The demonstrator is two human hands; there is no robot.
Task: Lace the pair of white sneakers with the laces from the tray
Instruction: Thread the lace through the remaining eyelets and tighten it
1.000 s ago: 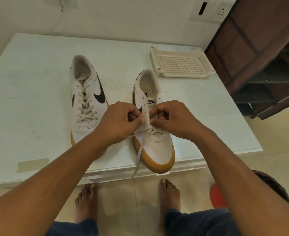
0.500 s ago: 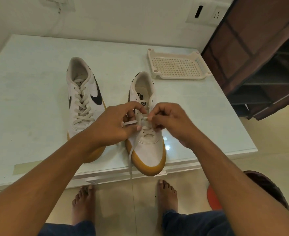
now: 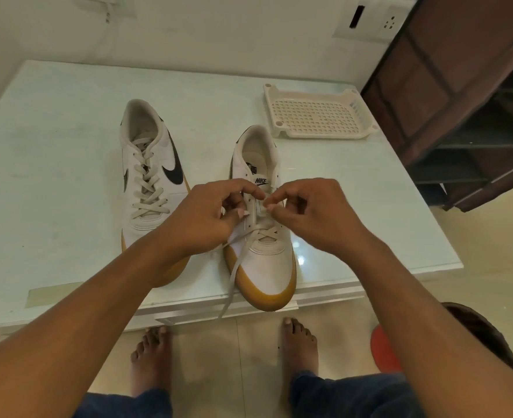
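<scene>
Half-laced sneaker [image 3: 269,260] sits at the near table [image 3: 53,182] edge, toe toward the person. The left hand [image 3: 207,217] has its fingers curled, gripping the left eyelet flap, and the right hand [image 3: 314,217] has thumb and forefinger pressed together, pinching the lace [image 3: 234,277] just below the tongue label. The lace is crossed only at the lowest eyelets, with one loose end trailing over the toe and off the table edge. The laced sneaker [image 3: 151,176] lies just left of it, the tray [image 3: 315,116] is far right, and a tape strip [image 3: 53,292] is near left.
</scene>
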